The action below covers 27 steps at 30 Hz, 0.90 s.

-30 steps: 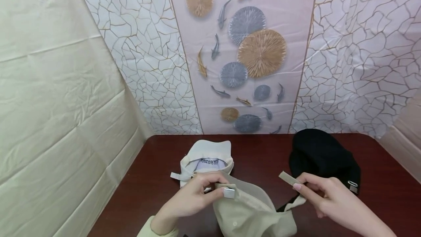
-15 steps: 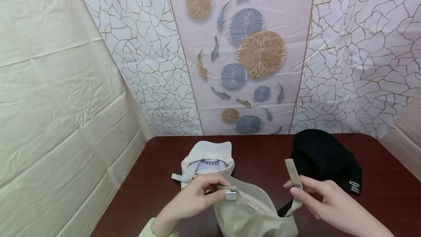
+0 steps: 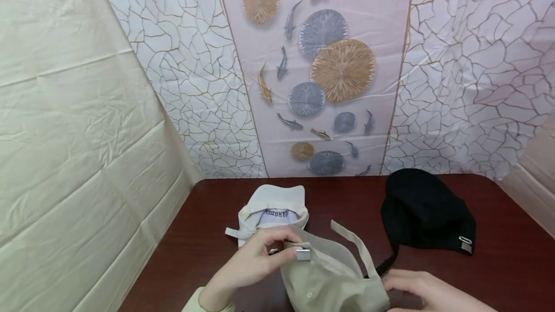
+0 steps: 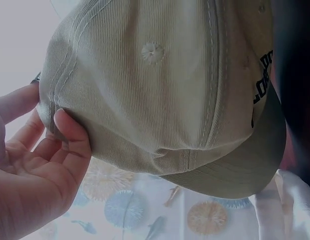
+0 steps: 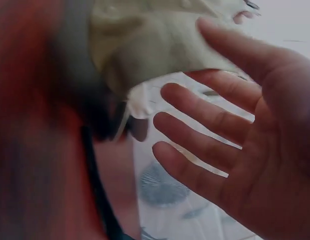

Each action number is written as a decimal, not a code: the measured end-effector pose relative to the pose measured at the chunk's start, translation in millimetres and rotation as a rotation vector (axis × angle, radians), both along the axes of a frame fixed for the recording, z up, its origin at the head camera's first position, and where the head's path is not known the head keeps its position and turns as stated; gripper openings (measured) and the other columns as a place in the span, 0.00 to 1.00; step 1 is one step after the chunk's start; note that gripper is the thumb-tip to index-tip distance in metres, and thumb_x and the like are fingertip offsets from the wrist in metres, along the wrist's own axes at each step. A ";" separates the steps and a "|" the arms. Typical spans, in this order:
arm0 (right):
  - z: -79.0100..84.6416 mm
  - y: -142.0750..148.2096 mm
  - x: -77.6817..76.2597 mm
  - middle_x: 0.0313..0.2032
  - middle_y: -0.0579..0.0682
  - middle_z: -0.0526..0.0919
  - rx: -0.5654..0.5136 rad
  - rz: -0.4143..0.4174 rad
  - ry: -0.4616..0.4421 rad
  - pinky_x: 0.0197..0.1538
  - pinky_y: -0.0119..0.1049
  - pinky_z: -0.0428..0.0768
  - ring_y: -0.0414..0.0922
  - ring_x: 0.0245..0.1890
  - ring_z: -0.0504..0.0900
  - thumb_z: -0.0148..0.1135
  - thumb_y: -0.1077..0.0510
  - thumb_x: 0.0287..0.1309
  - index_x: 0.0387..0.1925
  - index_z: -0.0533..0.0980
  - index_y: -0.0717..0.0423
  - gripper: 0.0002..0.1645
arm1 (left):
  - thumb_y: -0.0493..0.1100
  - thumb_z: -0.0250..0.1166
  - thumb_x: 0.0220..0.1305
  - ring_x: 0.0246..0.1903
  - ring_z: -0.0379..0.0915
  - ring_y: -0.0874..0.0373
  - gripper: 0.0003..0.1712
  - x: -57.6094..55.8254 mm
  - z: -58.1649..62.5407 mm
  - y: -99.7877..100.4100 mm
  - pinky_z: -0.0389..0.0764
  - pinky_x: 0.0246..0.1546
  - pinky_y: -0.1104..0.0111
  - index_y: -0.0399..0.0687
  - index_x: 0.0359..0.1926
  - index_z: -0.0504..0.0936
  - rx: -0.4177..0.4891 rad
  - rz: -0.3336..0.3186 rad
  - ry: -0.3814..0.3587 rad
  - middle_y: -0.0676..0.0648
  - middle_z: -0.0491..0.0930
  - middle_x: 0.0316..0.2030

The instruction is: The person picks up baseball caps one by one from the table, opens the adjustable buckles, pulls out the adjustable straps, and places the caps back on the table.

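Observation:
A beige baseball cap (image 3: 334, 283) is held up at the front of the table, its back strap (image 3: 357, 244) sticking up loose at the right of the opening. My left hand (image 3: 260, 259) pinches the cap's back edge beside a silver buckle (image 3: 303, 254). In the left wrist view, the cap's crown (image 4: 144, 90) and brim (image 4: 235, 165) show, with the left thumb and fingers at the edge. My right hand (image 3: 425, 290) is at the cap's right side. The right wrist view shows its fingers (image 5: 200, 130) spread and nearly straight, thumb and index finger right at the fabric.
A white cap (image 3: 275, 201) lies behind the left hand, its inside facing up and its strap out to the left. At the back right of the dark red table (image 3: 186, 249) lies a black cap (image 3: 427, 211), with a black strap running toward the beige cap.
My right hand has let go of the beige strap and moved down to the cap's right side. The strap has swung to the left and stands free. The left hand keeps its pinch.

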State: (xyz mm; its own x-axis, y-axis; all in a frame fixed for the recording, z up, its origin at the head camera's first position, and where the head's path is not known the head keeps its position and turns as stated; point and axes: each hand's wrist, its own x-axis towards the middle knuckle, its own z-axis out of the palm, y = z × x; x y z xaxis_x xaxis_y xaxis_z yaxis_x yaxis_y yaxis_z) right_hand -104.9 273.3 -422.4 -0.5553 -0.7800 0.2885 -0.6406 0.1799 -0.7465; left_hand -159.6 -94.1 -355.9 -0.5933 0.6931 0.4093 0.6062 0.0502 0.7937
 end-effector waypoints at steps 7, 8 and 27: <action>6.7 0.0 6.2 0.38 0.37 0.81 -0.039 -0.082 0.173 0.31 0.26 0.76 0.30 0.34 0.78 0.60 0.72 0.64 0.48 0.78 0.42 0.22 | 0.35 0.64 0.68 0.40 0.74 0.65 0.06 5.0 4.1 -2.7 0.77 0.40 0.71 0.47 0.44 0.85 -0.007 0.026 -0.011 0.48 0.83 0.40; 10.7 -0.2 8.0 0.37 0.36 0.80 -0.036 -0.116 0.206 0.30 0.24 0.75 0.30 0.33 0.77 0.61 0.72 0.63 0.48 0.78 0.41 0.22 | 0.35 0.64 0.69 0.40 0.74 0.65 0.06 5.7 5.6 -4.1 0.77 0.41 0.71 0.47 0.44 0.85 0.000 0.037 -0.010 0.48 0.83 0.40; 64.4 0.3 46.3 0.35 0.32 0.78 0.135 -0.741 0.290 0.28 0.29 0.73 0.32 0.32 0.76 0.64 0.67 0.63 0.44 0.76 0.37 0.19 | 0.33 0.61 0.71 0.32 0.70 0.69 0.05 22.6 11.9 -17.9 0.76 0.31 0.74 0.46 0.42 0.81 0.061 -0.024 0.058 0.48 0.77 0.30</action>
